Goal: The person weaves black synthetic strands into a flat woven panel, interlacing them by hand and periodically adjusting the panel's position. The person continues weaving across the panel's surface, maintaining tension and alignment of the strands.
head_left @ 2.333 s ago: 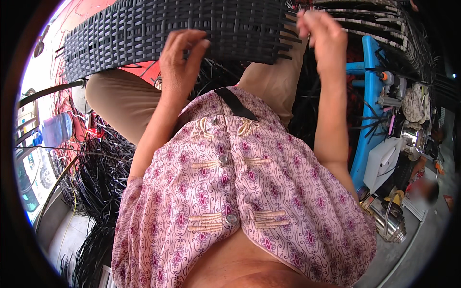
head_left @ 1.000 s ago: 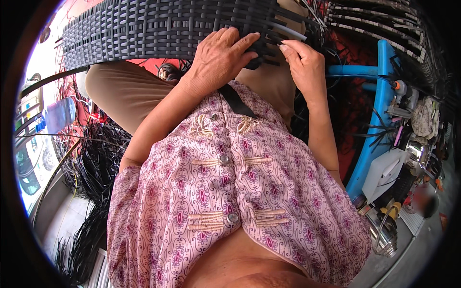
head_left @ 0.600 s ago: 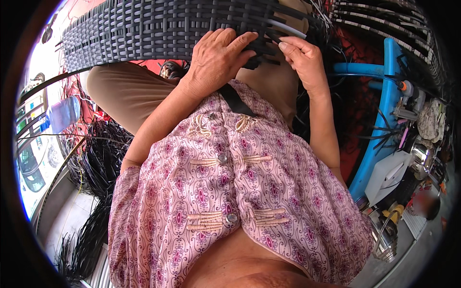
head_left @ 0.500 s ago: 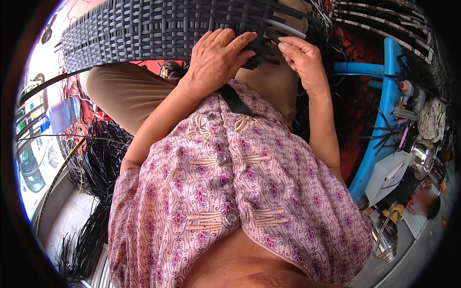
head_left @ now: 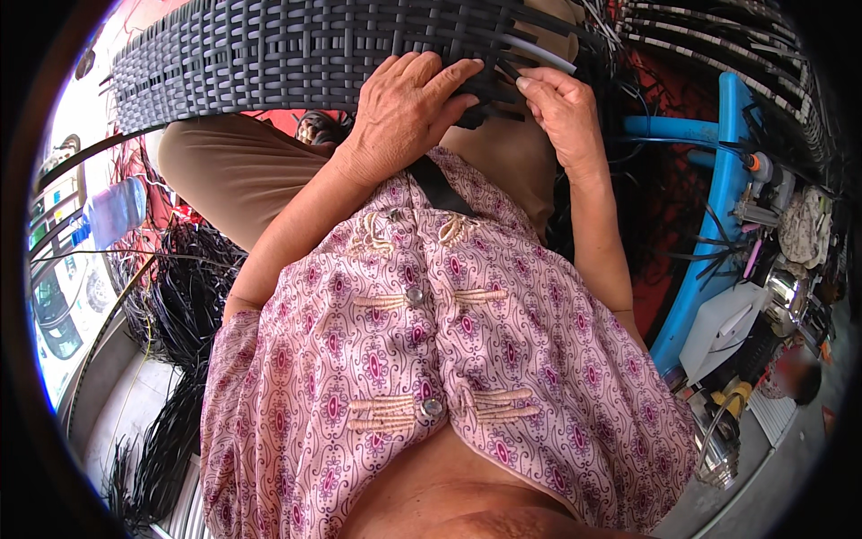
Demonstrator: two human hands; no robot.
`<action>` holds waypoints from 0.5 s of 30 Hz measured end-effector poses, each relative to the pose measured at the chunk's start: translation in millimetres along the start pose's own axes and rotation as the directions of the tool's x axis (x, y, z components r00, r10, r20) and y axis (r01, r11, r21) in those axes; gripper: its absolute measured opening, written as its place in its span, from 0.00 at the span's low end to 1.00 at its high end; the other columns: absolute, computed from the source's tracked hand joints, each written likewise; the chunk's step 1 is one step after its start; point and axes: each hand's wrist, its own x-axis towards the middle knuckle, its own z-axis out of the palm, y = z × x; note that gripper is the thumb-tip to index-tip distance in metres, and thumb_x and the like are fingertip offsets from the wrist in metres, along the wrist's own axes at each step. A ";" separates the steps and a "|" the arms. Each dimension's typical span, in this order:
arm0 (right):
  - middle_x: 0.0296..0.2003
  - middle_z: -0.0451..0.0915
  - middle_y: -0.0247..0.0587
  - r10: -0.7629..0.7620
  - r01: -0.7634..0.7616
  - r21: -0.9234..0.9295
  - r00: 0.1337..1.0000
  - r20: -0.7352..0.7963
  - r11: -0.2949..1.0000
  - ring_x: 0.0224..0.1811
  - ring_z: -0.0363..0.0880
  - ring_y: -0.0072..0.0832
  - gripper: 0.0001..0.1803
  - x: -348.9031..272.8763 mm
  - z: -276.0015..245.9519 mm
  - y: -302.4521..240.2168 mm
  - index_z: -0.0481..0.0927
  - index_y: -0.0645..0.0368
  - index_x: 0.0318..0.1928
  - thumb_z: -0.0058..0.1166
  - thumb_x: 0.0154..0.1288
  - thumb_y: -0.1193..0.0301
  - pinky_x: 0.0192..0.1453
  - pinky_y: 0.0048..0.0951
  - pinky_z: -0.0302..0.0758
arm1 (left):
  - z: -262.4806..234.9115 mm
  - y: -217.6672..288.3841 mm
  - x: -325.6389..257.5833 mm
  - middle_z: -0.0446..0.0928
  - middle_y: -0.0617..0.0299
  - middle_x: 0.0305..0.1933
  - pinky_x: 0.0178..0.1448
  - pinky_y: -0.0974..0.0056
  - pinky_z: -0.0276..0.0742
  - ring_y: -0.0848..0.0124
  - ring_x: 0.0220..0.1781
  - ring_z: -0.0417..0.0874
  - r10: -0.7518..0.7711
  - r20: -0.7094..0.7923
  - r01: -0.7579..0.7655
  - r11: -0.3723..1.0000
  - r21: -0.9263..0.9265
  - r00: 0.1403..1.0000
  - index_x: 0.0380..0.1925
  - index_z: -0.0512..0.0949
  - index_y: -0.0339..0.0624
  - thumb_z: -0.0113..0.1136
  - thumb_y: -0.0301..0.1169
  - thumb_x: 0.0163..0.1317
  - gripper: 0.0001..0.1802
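A dark grey woven panel point(head_left: 269, 58) of flat plastic strips lies across my lap, its unfinished right end showing loose strip ends. My left hand point(head_left: 404, 112) grips its near edge; the fingers curl over the weave, index finger and thumb stretch toward the right end, and some fingertips are hidden. Just to the right, my right hand point(head_left: 567, 117) pinches a dark strip point(head_left: 509, 70) between thumb and index finger at that loose end. A pale strip end point(head_left: 543, 54) sticks out above it.
A blue plastic stool point(head_left: 718, 207) stands at the right, beside tools, a white box point(head_left: 723, 331) and a metal pot point(head_left: 718, 442). Bundles of black strips point(head_left: 193, 296) lie at the left. Another woven frame point(head_left: 736, 45) is at the far right.
My right hand has shifted slightly left, still pinching the strip. The left hand stays almost in place on the panel.
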 end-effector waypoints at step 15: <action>0.23 0.78 0.25 -0.039 0.040 0.013 0.996 -0.080 0.999 0.25 0.70 0.11 0.10 -5.2 12.8 0.9 0.89 0.63 0.44 0.59 0.69 0.72 0.30 0.18 0.67 | 6.4 18.5 36.1 0.83 0.59 0.32 0.35 0.56 0.79 0.55 0.33 0.86 -0.248 0.007 0.247 0.967 0.060 0.969 0.35 0.83 0.45 0.67 0.42 0.65 0.13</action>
